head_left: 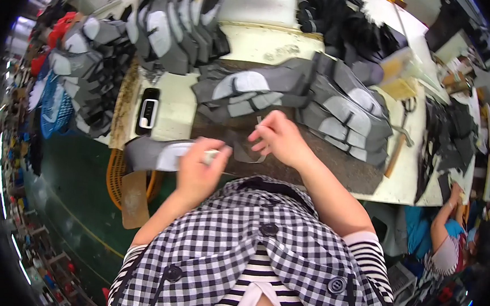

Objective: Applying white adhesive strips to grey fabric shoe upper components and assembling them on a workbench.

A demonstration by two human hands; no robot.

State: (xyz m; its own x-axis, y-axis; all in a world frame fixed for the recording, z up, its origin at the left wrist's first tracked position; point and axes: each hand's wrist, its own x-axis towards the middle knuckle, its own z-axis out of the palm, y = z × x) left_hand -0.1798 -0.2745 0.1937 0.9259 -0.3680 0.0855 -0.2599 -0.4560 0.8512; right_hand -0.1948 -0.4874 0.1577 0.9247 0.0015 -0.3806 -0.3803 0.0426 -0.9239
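Observation:
My left hand (197, 169) is closed on the near end of a grey shoe upper piece (162, 155) with a pale patch, which reaches off to the left past the table's edge. Something whitish shows at its fingers, blurred. Just right of it, my right hand (283, 141) is raised over the dark work board (335, 168), fingers curled into a pinch. Thin pale edges show by these fingers; what they hold, if anything, I cannot make out. Beyond the hands lie stacked grey upper pieces (250, 85), and another stack (347, 112) sits to the right.
A black device with a pale face (148, 112) lies at the left. Behind it stand more grey pieces (168, 28). At right rests a hammer (397, 152) near dark pieces (453, 139). An orange basket (117, 181) is below the table's left edge. Another person's arm (448, 215) reaches in at far right.

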